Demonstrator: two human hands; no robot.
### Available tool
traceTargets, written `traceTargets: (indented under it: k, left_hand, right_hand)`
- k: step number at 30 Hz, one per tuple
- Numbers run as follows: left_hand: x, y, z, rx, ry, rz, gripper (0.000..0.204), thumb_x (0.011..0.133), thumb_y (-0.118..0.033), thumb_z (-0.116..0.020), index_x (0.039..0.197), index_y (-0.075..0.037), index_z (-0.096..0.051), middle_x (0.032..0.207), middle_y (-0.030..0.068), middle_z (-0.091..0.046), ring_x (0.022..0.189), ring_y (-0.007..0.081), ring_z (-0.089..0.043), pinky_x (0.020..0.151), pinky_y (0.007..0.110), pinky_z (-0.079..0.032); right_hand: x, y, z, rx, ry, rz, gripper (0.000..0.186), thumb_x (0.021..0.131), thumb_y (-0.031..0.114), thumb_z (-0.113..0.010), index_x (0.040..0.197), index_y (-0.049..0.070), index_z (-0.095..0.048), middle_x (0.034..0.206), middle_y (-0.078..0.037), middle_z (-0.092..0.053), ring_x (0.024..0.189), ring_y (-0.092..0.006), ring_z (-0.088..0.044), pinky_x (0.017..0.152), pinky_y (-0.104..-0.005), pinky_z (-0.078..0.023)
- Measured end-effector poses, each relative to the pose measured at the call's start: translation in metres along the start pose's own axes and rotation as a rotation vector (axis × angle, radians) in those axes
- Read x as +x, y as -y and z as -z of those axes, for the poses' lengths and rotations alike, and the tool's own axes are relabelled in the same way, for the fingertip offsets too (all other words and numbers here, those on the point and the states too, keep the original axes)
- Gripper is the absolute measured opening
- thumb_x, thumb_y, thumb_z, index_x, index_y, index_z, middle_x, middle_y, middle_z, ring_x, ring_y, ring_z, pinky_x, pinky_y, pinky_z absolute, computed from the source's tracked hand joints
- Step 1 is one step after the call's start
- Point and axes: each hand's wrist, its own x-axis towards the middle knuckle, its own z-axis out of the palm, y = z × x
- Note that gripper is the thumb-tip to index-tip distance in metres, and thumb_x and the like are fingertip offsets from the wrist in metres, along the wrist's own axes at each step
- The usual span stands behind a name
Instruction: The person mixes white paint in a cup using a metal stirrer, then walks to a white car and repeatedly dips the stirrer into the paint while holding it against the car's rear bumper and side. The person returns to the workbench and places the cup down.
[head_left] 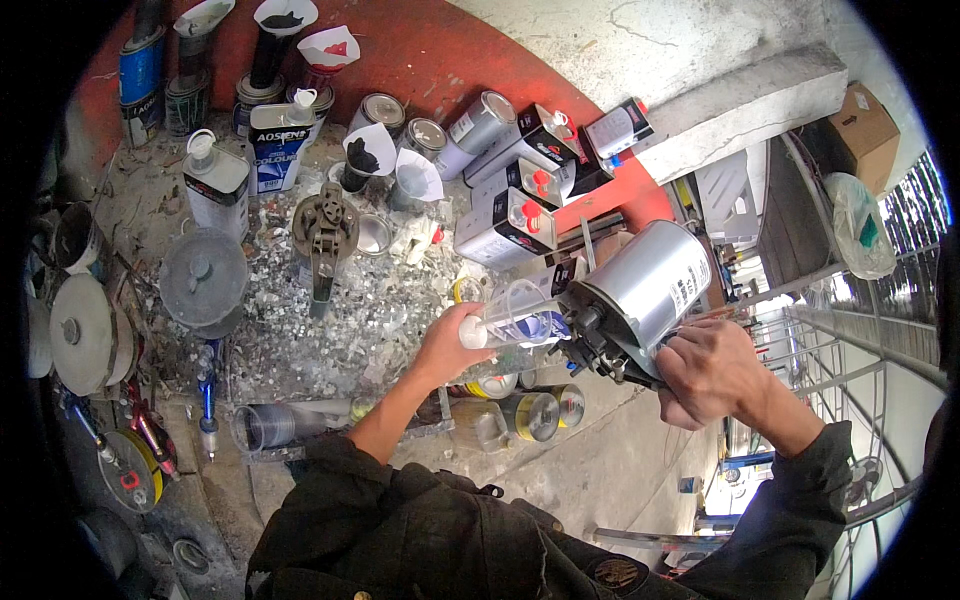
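Note:
My right hand [705, 370] is closed round the handle side of a silver paint can [650, 278]. The can lies tilted in the air, its black pouring lid [590, 330] turned down to the left. My left hand [448, 348] grips a clear plastic cup [520, 312] just left of that lid, the cup's wide end facing it. Something white [473, 332] shows at the cup's narrow end by my fingers. Whether liquid runs from the lid into the cup I cannot make out.
A paint-spattered bench [270, 350] carries a lidded grey pot [203, 278], a metal clamp-like tool [325, 235], and several rectangular tins, some with red caps [505, 228]. Spray guns [208, 400] hang along its left edge. Several round cans [530, 415] sit below the bench front.

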Motion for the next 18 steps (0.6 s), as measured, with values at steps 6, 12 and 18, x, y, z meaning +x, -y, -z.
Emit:
traceTargets:
  k: [6, 12, 18]
  left_hand:
    - [-0.0005, 0.0055, -0.0022, -0.042, 0.011, -0.002, 0.073, 0.066, -0.013, -0.09, 0.129, -0.002, -0.055, 0.119, 0.012, -0.063, 0.108, 0.0207, -0.061, 0.094, 0.034, -0.049]
    - [-0.0012, 0.0015, -0.0021, -0.049, 0.013, -0.013, 0.074, 0.066, -0.011, -0.09, 0.131, -0.002, -0.055, 0.122, 0.0121, -0.061, 0.11, 0.0208, -0.061, 0.096, 0.033, -0.048]
    - [-0.0006, 0.0044, -0.0051, -0.079, 0.018, 0.004, 0.074, 0.066, -0.01, -0.089, 0.131, -0.003, -0.055, 0.123, 0.0129, -0.061, 0.112, 0.022, -0.06, 0.097, 0.034, -0.048]
  right_hand:
    - [0.0009, 0.0009, 0.0013, -0.002, 0.002, -0.003, 0.026, 0.049, 0.022, -0.059, 0.059, 0.008, -0.041, 0.054, -0.006, -0.044, 0.047, -0.0275, -0.052, 0.046, -0.0378, -0.047]
    - [0.0009, 0.0007, 0.0053, -0.029, 0.062, -0.005, 0.024, 0.057, 0.025, -0.062, 0.063, 0.007, -0.046, 0.058, -0.006, -0.048, 0.051, -0.0257, -0.057, 0.046, -0.0364, -0.048]
    - [0.001, -0.0006, 0.0051, -0.013, 0.059, 0.002, 0.023, 0.057, 0.024, -0.062, 0.062, 0.008, -0.046, 0.057, -0.006, -0.048, 0.051, -0.0252, -0.057, 0.046, -0.0364, -0.048]
